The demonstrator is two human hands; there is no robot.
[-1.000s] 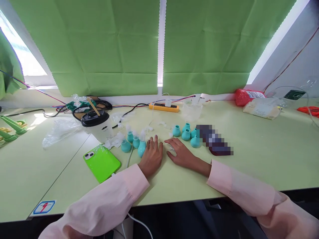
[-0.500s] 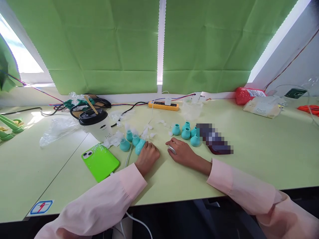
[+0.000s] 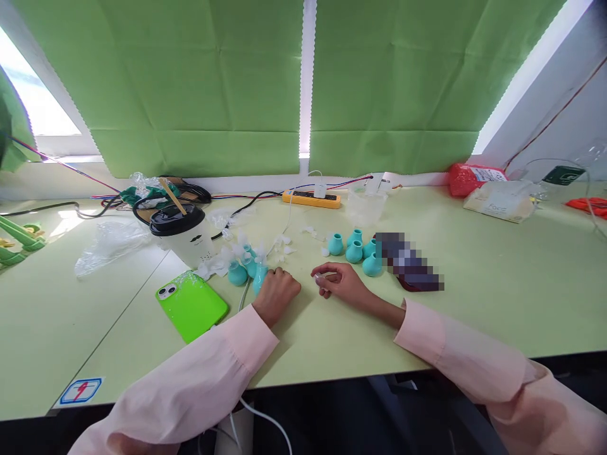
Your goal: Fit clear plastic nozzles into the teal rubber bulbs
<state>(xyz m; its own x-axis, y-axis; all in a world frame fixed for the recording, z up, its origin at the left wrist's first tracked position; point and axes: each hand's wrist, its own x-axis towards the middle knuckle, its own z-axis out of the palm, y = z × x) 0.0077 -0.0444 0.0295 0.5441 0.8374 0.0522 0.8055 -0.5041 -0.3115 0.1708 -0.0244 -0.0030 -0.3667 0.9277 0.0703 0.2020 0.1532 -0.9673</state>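
Note:
My left hand (image 3: pixel 277 294) is closed beside a teal bulb (image 3: pixel 259 278), its fingertips mostly hidden, and appears to grip it. A whitish translucent tip stands on top of that bulb. Just left of it are more teal bulbs (image 3: pixel 237 273), with translucent tips around their necks. My right hand (image 3: pixel 342 283) pinches a small clear plastic piece (image 3: pixel 321 280) between thumb and fingers, slightly above the table. Behind the right hand stands a group of open-necked teal bulbs (image 3: pixel 353 251). Loose translucent pieces (image 3: pixel 283 246) lie scattered between the groups.
Left of my hands lie a green phone (image 3: pixel 192 306) and a lidded paper cup (image 3: pixel 184 237). A dark, blurred-out device (image 3: pixel 412 265) lies on the right. At the back are an orange power strip (image 3: pixel 312 200), a clear plastic cup (image 3: pixel 365 208) and a tissue pack (image 3: pixel 500 201).
The bulb by my left hand has shifted left and stands more upright, its tip now showing. My right hand has turned and lifted, its fingers now pinching the clear piece.

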